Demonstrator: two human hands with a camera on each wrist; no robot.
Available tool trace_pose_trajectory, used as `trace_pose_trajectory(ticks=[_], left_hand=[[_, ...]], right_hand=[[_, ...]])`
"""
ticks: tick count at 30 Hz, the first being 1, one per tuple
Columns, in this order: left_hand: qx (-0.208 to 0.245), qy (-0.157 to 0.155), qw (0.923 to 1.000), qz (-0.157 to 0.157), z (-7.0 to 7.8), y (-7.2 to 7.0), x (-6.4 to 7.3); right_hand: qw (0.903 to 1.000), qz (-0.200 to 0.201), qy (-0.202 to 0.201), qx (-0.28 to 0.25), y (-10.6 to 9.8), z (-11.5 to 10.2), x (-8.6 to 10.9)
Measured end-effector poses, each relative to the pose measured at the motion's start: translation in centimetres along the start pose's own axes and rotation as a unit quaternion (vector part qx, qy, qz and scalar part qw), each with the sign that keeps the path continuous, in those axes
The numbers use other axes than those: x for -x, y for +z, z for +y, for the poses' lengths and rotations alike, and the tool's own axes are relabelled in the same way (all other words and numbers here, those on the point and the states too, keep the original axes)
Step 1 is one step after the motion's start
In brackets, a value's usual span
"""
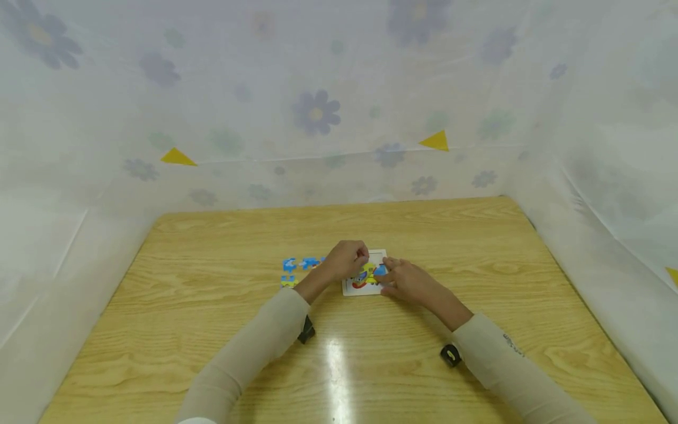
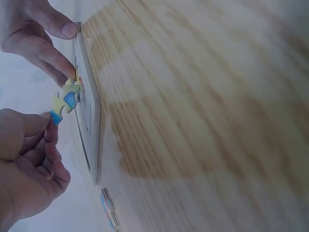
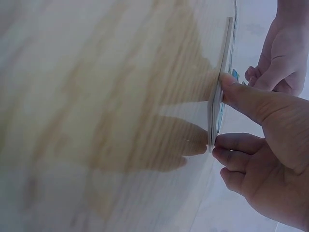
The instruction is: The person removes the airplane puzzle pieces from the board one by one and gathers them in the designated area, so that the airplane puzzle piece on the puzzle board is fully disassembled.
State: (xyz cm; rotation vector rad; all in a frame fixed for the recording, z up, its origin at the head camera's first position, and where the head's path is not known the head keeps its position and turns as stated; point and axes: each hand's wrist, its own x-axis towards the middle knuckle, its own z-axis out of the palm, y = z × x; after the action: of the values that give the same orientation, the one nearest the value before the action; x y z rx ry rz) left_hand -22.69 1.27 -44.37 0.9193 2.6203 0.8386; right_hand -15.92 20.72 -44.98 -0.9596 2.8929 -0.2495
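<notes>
A white-bordered jigsaw puzzle board [image 1: 362,291] lies on the table with a yellow, red and blue picture partly laid in it. My left hand [image 1: 345,259] is over the board's left side, pinching a yellow-and-blue puzzle piece [image 2: 59,107] between thumb and index finger, tilted just above the surface. At the board's right edge, my right hand [image 1: 412,282] grips the border, its thumb [image 3: 231,87] on the near side and other fingers farther along. One right finger reaches in and touches the laid pieces. My hands hide part of the picture.
Several loose blue and yellow puzzle pieces [image 1: 288,281] lie on the wooden table [image 1: 212,330] left of the board. Pale flower-patterned sheeting [image 1: 254,129] walls the back and sides. A dark wrist device [image 1: 451,355] hangs below the right sleeve.
</notes>
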Motion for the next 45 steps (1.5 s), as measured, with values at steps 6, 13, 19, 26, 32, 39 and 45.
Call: trace_pose_trajectory(ticks=[6, 13, 19, 26, 32, 39, 45], left_hand=[[0.015, -0.003, 0.9999, -0.001, 0.0, 0.1, 0.1], [0.025, -0.01, 0.9996, -0.009, -0.3, -0.1, 0.1], [0.034, -0.018, 0.9991, -0.018, -0.5, -0.4, 0.4], [0.051, -0.029, 0.998, -0.026, -1.1, -1.0, 1.4], [0.07, -0.025, 0.997, -0.02, -1.8, -1.5, 2.1], [0.063, -0.023, 0.9977, -0.012, -2.7, -2.0, 2.8], [0.056, -0.03, 0.998, -0.008, -3.4, -2.9, 3.4]], right_hand=[[1.0, 0.004, 0.006, -0.004, -0.2, -0.3, 0.1], [0.9999, 0.01, -0.002, -0.004, -0.2, -0.2, 0.1], [0.9999, 0.013, -0.008, -0.002, -0.3, -0.2, 0.2], [1.0, 0.002, 0.001, -0.005, -0.4, -0.3, 0.2], [1.0, -0.002, 0.003, -0.003, -0.5, -0.3, 0.2], [0.9996, -0.012, 0.017, -0.02, -0.3, -0.4, 0.2], [0.9991, -0.017, 0.023, -0.03, -0.3, -0.3, 0.1]])
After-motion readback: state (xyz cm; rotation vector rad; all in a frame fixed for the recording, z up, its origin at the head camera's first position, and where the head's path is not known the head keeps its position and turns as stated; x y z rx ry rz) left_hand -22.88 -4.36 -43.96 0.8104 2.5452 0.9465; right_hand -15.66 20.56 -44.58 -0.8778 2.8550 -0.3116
